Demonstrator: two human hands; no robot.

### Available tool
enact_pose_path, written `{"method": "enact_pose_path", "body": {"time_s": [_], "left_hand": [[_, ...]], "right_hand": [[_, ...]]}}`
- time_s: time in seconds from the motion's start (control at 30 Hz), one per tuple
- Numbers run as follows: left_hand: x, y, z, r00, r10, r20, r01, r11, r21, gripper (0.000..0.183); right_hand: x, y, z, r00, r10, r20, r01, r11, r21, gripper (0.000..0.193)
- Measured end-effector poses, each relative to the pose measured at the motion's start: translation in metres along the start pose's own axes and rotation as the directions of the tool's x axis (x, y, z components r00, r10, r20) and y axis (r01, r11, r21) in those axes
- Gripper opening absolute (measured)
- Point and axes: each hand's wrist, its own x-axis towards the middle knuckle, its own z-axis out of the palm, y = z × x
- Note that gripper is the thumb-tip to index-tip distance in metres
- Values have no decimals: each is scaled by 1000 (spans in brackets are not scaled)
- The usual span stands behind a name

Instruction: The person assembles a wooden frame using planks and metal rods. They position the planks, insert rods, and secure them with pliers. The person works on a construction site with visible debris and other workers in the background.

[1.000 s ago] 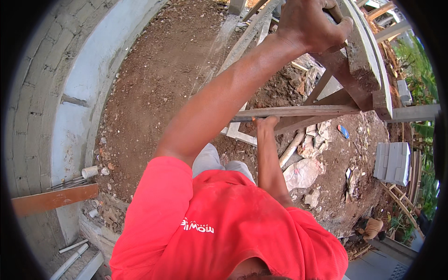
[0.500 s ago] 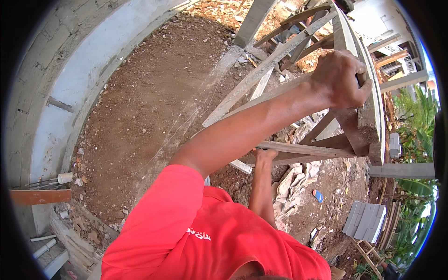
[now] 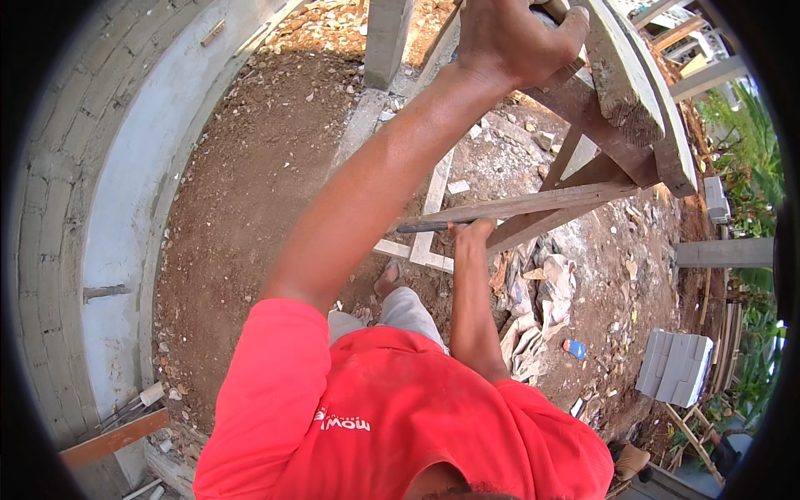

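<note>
Below, right hand (image 3: 473, 232), fingers round dark rod (image 3: 423, 226); left hand (image 3: 518, 40), hold unclear

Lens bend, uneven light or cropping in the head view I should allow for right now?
Head view, left: the fisheye bows the pale blue-grey painted wall; head view, corners: blacked out; head view, top: brown rubble-strewn soil is brightly sunlit, darker soil below lies in shade; head view, top edge: the bare left hand is cut off.

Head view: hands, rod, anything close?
Left hand curled beside timber beam, contents unclear. Right hand gripping dark rod. Wooden brace close alongside it.
</note>
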Motion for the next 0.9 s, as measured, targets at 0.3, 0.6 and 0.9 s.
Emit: {"method": "enact_pose_path", "body": {"time_s": [0.3, 0.6, 0.9], "left_hand": [[115, -162, 74, 999, -35, -22, 37, 997, 75, 28], [217, -319, 144, 989, -120, 86, 109, 986, 129, 25], [303, -514, 221, 994, 107, -35, -95, 964, 248, 26]], "right_hand": [[101, -45, 174, 996, -32, 88, 25, 997, 73, 40], [237, -90, 331, 993, 22, 120, -27, 999, 42, 44], [355, -122, 488, 998, 54, 45, -57, 996, 64, 49]]}}
